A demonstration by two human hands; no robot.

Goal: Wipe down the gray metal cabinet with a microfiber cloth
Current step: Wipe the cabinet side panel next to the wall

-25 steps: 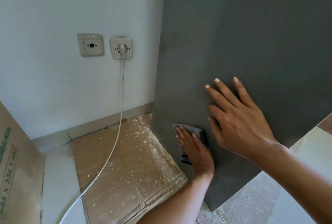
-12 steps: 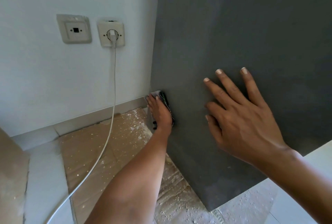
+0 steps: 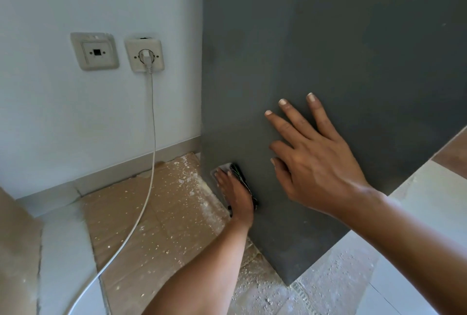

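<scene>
the microfiber cloth is low on the side panel of the gray metal cabinet, close to the panel's back edge where it meets the white wall, and only a little above the floor. it is folded small, which looks meant to give the palm a firm pad instead of a loose rag. the left hand lies flat over it with fingers straight and pointing up, pressing it against the metal rather than gripping it; flat pressure like that suits rubbing a vertical face. only the cloth's top and right edge peek out from under the hand.

the right hand is spread wide higher on the same panel, fingers apart and extended, holding nothing. i judge it is there as a brace, steadying the body while the other arm reaches down low. the two hands are near each other but not touching.

further out, flattened cardboard speckled with pale flecks covers the floor beside the cabinet, probably laid to catch mess. a white cable hangs from a plug in the wall socket and trails across the cardboard, well apart from the cloth. a second wall plate sits just left of the socket. the strip nearest the floor seems the part left to do
</scene>
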